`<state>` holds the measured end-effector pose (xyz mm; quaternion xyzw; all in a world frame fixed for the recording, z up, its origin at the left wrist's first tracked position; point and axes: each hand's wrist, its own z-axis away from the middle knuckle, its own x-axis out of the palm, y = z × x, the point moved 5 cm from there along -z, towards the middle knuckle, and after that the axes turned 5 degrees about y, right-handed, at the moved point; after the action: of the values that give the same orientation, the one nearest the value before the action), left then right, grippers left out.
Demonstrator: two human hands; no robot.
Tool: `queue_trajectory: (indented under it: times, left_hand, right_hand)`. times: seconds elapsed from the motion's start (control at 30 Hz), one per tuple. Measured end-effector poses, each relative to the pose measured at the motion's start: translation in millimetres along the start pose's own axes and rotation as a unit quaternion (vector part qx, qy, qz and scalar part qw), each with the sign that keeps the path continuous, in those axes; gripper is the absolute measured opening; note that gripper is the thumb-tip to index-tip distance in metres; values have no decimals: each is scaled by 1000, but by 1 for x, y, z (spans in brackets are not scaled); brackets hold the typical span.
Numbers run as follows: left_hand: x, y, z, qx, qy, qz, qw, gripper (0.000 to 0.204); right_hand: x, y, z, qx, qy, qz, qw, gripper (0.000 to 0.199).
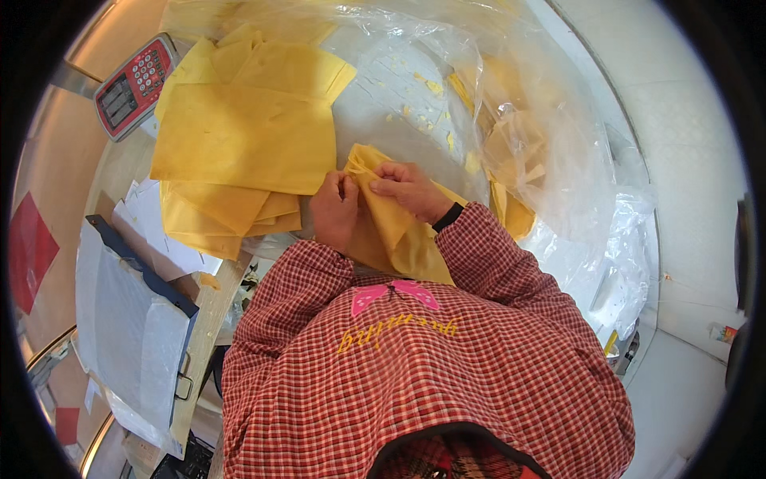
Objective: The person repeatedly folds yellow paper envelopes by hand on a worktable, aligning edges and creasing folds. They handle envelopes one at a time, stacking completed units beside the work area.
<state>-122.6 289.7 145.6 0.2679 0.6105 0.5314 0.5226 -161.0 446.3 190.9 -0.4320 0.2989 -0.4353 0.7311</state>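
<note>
Both hands work on a thin, pliable yellow sheet (392, 227) that hangs in folds in front of my chest. Its upper edge is bunched up. My left hand (335, 211) is closed on that edge at its left side, with the fingertips pinched together. Just to the right, my right hand (408, 191) grips the same edge between thumb and fingers. Beside my left hand lies a pile of similar yellow sheets (247, 136), stacked unevenly with corners sticking out. The lower part of the held sheet is partly hidden by my sleeves and chest.
Small yellow scraps (435, 88) are scattered on the pale work surface. More yellow sheets (511, 209) lie under clear plastic film (558, 172) at the right. A red-and-grey keypad display unit (136, 88) stands far left, above a dark-edged folder (136, 327) and papers (148, 219).
</note>
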Motion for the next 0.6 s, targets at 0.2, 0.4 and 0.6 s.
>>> queue_trajectory:
  times: [0.2, 0.4, 0.6]
  left_hand:
    - [-7, 13, 1, -116, -145, 129, 974, 24]
    - [-9, 19, 3, -118, -101, 71, 985, 22]
    - [-13, 35, 0, 68, -41, 34, 996, 17]
  right_hand:
    - [-2, 10, -4, -1, -18, -2, 1000, 16]
    - [-2, 0, 8, -18, 19, -19, 999, 18]
    - [5, -19, 8, -131, 52, 213, 967, 27]
